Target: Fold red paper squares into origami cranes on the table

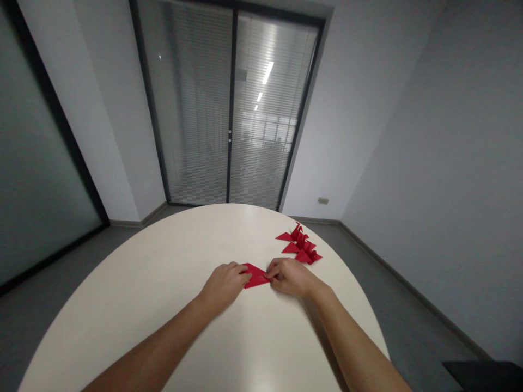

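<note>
A folded piece of red origami paper (256,276) lies on the white table, shaped like a kite with its narrow tip to the right. My left hand (229,280) rests on its wide left end, fingertips lying over the paper. At the pointed right end, my right hand (289,276) pinches the tip between thumb and fingers. Just beyond my right hand sit several folded red paper cranes (301,245), bunched in a row with their wings spread. The fingers partly hide both ends of the paper.
The round white table (171,256) fills the lower middle, its curved edge running along both sides. Behind it stand glass doors (232,109) with blinds. A wall socket (323,200) shows at the back right. A dark object (482,375) is at the lower right corner.
</note>
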